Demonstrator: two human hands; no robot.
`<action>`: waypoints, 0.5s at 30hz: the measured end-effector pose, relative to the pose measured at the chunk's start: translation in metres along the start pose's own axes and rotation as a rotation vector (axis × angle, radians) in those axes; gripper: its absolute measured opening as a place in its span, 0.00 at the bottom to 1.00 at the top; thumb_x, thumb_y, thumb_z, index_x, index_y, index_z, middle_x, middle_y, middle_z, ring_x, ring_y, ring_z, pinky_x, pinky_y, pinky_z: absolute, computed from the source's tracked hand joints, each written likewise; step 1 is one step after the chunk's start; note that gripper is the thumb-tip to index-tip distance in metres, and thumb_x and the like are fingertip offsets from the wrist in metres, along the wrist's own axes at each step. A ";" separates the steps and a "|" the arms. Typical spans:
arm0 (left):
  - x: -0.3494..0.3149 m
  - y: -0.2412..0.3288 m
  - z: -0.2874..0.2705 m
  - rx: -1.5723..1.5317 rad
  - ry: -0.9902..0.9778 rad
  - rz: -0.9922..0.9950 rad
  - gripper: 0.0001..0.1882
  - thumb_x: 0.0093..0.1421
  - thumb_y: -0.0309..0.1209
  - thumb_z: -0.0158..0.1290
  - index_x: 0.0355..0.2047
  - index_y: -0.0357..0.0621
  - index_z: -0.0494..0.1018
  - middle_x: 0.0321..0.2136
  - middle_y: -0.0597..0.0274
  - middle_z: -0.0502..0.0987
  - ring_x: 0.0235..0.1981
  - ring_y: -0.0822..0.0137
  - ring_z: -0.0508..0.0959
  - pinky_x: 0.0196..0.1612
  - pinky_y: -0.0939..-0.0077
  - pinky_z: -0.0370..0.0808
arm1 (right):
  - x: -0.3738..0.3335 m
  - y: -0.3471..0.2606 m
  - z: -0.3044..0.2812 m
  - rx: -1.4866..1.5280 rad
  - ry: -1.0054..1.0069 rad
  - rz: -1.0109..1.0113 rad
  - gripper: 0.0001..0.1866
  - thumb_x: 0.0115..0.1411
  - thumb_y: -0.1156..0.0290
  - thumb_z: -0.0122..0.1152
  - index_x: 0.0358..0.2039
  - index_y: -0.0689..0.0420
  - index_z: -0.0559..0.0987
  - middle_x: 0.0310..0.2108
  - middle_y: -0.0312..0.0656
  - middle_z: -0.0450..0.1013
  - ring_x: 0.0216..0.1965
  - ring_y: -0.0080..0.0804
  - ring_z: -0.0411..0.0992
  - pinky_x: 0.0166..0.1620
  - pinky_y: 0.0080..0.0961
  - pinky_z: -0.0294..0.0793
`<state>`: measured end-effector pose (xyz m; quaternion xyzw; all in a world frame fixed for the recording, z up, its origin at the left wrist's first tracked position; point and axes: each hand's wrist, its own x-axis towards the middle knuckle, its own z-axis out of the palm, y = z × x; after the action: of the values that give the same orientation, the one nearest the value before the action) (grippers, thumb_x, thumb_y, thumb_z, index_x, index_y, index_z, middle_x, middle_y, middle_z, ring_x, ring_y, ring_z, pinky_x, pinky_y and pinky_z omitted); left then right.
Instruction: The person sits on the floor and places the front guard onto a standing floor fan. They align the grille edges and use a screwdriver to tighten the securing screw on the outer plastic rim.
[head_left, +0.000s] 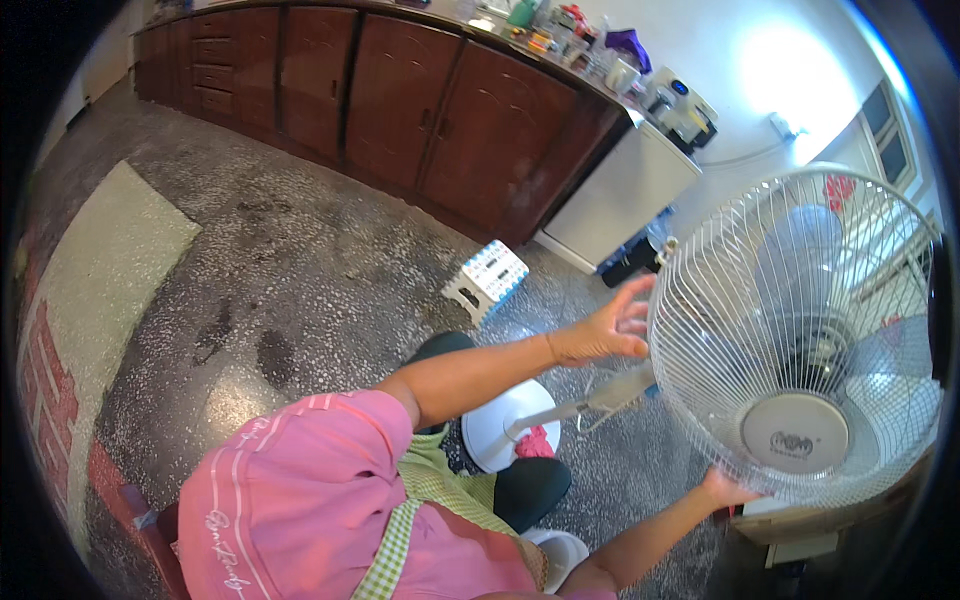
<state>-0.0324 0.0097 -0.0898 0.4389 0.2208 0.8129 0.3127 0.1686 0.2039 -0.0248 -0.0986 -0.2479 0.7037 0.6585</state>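
A standing fan tilts up before me on the right, its round wire cage [700, 330] close to both hands. Its pale pole [545, 418] runs down to a white round base [480, 425] on the floor. My left hand [610, 325] is at the cage's left rim, fingers spread and curved; whether the tips touch the wires is unclear. At the cage's lower edge, my right hand [733, 488] grips the rim, with its fingers partly hidden by the wires. Blades show through the grille. A pink cloth [533, 443] lies on the base.
A small white folding step stool [490, 275] stands on the speckled floor ahead. Dark red cabinets [400, 95] line the far side, beside a white appliance [620, 195]. Near my legs is a white bucket [562, 550]. A pale mat [110, 260] lies at left.
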 end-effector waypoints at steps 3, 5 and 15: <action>-0.007 0.007 -0.012 0.132 0.051 0.032 0.49 0.44 0.35 0.59 0.59 0.56 0.37 0.54 0.50 0.51 0.53 0.59 0.58 0.49 0.68 0.65 | 0.004 0.002 -0.010 -0.023 0.127 -0.023 0.36 0.50 0.45 0.46 0.54 0.54 0.58 0.56 0.44 0.52 0.58 0.43 0.49 0.57 0.47 0.50; -0.011 0.009 -0.019 0.123 0.042 0.019 0.48 0.45 0.35 0.58 0.58 0.55 0.38 0.54 0.50 0.52 0.52 0.60 0.60 0.47 0.70 0.67 | 0.010 0.007 -0.016 0.003 -0.023 0.025 0.36 0.49 0.44 0.47 0.54 0.53 0.58 0.56 0.42 0.52 0.57 0.42 0.49 0.57 0.44 0.50; -0.044 0.000 -0.048 0.177 0.346 -0.099 0.38 0.48 0.40 0.56 0.55 0.54 0.48 0.49 0.56 0.61 0.44 0.66 0.66 0.41 0.69 0.68 | 0.029 0.003 -0.069 0.035 -0.062 0.194 0.45 0.42 0.30 0.43 0.53 0.52 0.60 0.54 0.40 0.58 0.53 0.39 0.56 0.53 0.41 0.52</action>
<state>-0.0543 -0.0251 -0.1402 0.3069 0.3632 0.8373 0.2697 0.1946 0.2475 -0.0797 -0.0889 -0.2453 0.7709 0.5810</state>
